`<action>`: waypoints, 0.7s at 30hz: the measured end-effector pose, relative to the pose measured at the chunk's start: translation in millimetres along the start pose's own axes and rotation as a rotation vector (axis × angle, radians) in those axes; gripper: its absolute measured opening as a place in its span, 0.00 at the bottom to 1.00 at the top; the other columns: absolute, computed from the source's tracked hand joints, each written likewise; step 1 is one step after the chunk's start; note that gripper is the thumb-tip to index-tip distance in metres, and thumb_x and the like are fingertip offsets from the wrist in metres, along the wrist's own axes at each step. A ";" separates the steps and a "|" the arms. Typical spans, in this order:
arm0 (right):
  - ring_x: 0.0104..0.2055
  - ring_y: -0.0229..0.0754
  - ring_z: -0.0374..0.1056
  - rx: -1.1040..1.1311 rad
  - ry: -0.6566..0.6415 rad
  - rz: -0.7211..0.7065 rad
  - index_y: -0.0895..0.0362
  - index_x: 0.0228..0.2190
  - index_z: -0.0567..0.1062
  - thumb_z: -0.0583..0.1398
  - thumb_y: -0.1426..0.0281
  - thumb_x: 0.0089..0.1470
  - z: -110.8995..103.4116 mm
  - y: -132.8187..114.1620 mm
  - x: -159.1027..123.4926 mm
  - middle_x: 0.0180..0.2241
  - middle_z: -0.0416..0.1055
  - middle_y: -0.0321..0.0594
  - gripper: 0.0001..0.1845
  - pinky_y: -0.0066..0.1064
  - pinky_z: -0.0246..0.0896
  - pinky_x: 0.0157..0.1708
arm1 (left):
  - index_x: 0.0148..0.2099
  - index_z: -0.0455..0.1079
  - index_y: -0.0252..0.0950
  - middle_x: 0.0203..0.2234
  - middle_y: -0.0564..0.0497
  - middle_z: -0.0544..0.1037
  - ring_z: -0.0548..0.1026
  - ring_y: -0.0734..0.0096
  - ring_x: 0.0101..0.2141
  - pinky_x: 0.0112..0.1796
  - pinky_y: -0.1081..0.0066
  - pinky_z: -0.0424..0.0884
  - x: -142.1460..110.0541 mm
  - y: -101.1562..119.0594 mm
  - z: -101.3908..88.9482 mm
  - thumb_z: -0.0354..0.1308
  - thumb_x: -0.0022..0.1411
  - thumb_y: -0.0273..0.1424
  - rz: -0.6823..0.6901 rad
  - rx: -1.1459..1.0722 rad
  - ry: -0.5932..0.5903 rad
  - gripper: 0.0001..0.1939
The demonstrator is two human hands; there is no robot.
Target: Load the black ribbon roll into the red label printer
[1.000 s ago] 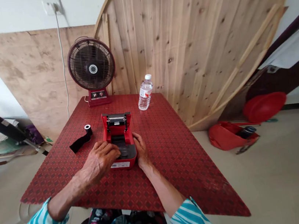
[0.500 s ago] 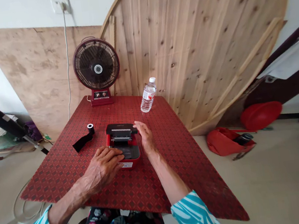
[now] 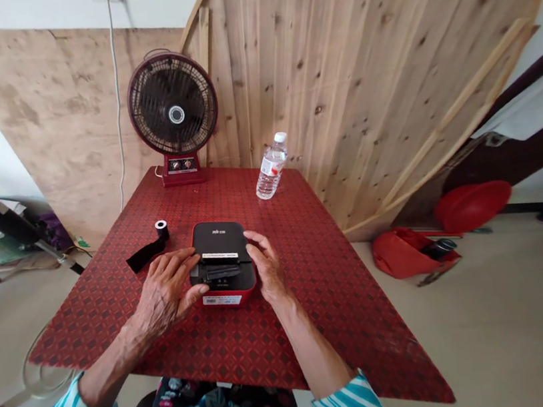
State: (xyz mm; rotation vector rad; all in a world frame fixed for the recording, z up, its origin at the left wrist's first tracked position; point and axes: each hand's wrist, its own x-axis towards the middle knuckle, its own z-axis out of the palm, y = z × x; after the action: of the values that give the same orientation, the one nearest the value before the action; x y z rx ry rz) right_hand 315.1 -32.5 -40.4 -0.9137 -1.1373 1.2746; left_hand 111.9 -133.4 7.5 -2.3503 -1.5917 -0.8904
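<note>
A small red printer (image 3: 222, 262) with a black lid sits on the red patterned table (image 3: 312, 278), and its lid is down. My left hand (image 3: 165, 291) lies on its left side with the fingers spread and the thumb at the front edge. My right hand (image 3: 266, 266) rests flat against its right side, fingers stretched along the lid. Neither hand wraps around anything. A black ribbon roll (image 3: 149, 246) with a loose strip lies on the table left of the printer.
A dark red table fan (image 3: 174, 116) stands at the table's far edge, with a water bottle (image 3: 271, 166) to its right. A big round wooden board leans on the wall behind. A red bag (image 3: 413, 254) and red basin (image 3: 471, 204) lie on the floor to the right.
The printer's lid, standing up a second ago, has been swung down and is now shut. My right hand moved from the lid's back edge to the printer's right side.
</note>
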 end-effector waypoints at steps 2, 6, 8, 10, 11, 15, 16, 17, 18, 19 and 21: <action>0.52 0.45 0.66 -0.029 -0.012 -0.022 0.50 0.43 0.75 0.59 0.63 0.50 -1.4 1.3 -1.0 0.49 0.72 0.38 0.16 0.42 0.60 0.54 | 0.56 0.67 0.36 0.52 0.40 0.74 0.70 0.53 0.51 0.50 0.55 0.64 -1.8 -1.5 2.4 0.49 0.67 0.45 0.009 0.002 -0.008 0.24; 0.54 0.46 0.65 -0.065 -0.015 -0.046 0.49 0.44 0.74 0.59 0.62 0.52 -2.3 4.1 -1.8 0.50 0.72 0.38 0.17 0.42 0.59 0.55 | 0.56 0.68 0.36 0.52 0.40 0.74 0.71 0.54 0.51 0.50 0.54 0.65 -5.0 -1.8 4.2 0.50 0.67 0.42 -0.031 -0.076 -0.020 0.21; 0.53 0.46 0.66 -0.048 -0.013 -0.036 0.50 0.45 0.74 0.59 0.61 0.52 -1.5 7.2 -1.9 0.49 0.73 0.39 0.18 0.42 0.60 0.54 | 0.55 0.69 0.36 0.53 0.40 0.73 0.71 0.56 0.52 0.52 0.55 0.65 -5.6 -2.1 4.8 0.48 0.68 0.39 -0.104 -0.215 -0.024 0.19; 0.53 0.46 0.66 -0.025 0.006 -0.025 0.50 0.48 0.72 0.59 0.59 0.52 -0.3 13.3 -2.6 0.50 0.73 0.38 0.21 0.43 0.59 0.54 | 0.54 0.70 0.36 0.54 0.41 0.72 0.70 0.58 0.53 0.53 0.57 0.65 -4.6 -2.5 6.3 0.46 0.69 0.38 -0.245 -0.432 -0.007 0.18; 0.54 0.46 0.66 -0.011 0.024 -0.019 0.50 0.49 0.72 0.58 0.58 0.53 0.2 17.4 -3.1 0.51 0.72 0.38 0.22 0.43 0.59 0.55 | 0.54 0.69 0.36 0.53 0.41 0.72 0.70 0.59 0.53 0.53 0.58 0.66 -3.4 -2.8 7.5 0.47 0.69 0.38 -0.341 -0.557 0.000 0.18; 0.54 0.47 0.66 0.035 0.032 0.049 0.50 0.50 0.70 0.55 0.52 0.55 -0.2 36.4 -5.8 0.52 0.72 0.38 0.25 0.42 0.61 0.52 | 0.59 0.62 0.33 0.49 0.41 0.76 0.74 0.57 0.49 0.48 0.58 0.71 5.2 -5.3 14.7 0.56 0.61 0.40 -0.689 -0.972 -0.035 0.27; 0.55 0.47 0.66 0.039 0.024 0.061 0.49 0.51 0.70 0.54 0.52 0.55 -0.8 40.1 -6.2 0.52 0.72 0.38 0.25 0.42 0.61 0.52 | 0.60 0.62 0.32 0.48 0.41 0.76 0.74 0.56 0.48 0.47 0.58 0.71 7.8 -6.7 16.5 0.57 0.58 0.39 -0.730 -1.027 -0.052 0.29; 0.55 0.47 0.66 0.038 0.018 0.068 0.49 0.51 0.70 0.54 0.52 0.55 -1.5 42.9 -6.4 0.53 0.71 0.38 0.25 0.42 0.61 0.52 | 0.60 0.62 0.32 0.48 0.40 0.76 0.74 0.55 0.49 0.47 0.57 0.71 10.2 -8.3 17.9 0.59 0.56 0.38 -0.757 -1.060 -0.062 0.31; 0.55 0.47 0.66 0.034 0.017 0.070 0.48 0.51 0.70 0.54 0.52 0.55 -2.1 45.0 -6.4 0.53 0.71 0.37 0.25 0.42 0.61 0.52 | 0.60 0.62 0.32 0.48 0.40 0.76 0.73 0.54 0.49 0.47 0.57 0.71 12.4 -10.0 19.0 0.60 0.54 0.37 -0.775 -1.082 -0.070 0.32; 0.55 0.47 0.66 0.031 0.023 0.066 0.48 0.51 0.70 0.54 0.52 0.55 -2.6 46.2 -6.2 0.53 0.71 0.37 0.25 0.42 0.61 0.52 | 0.60 0.62 0.33 0.50 0.40 0.75 0.73 0.53 0.50 0.47 0.57 0.70 14.4 -11.8 19.7 0.60 0.52 0.36 -0.790 -1.103 -0.081 0.33; 0.54 0.47 0.67 0.013 0.025 0.030 0.49 0.51 0.70 0.54 0.52 0.56 -2.7 46.8 -5.9 0.52 0.72 0.38 0.25 0.42 0.61 0.51 | 0.60 0.61 0.33 0.53 0.39 0.73 0.71 0.51 0.53 0.48 0.57 0.70 17.4 -14.7 19.9 0.61 0.50 0.35 -0.822 -1.164 -0.110 0.35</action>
State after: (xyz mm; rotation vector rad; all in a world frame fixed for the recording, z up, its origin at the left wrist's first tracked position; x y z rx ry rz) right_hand 307.0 -32.9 -86.9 -0.9381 -1.0987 1.2903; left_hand 110.8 -104.6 -1.6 -2.1833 -2.6220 -2.4162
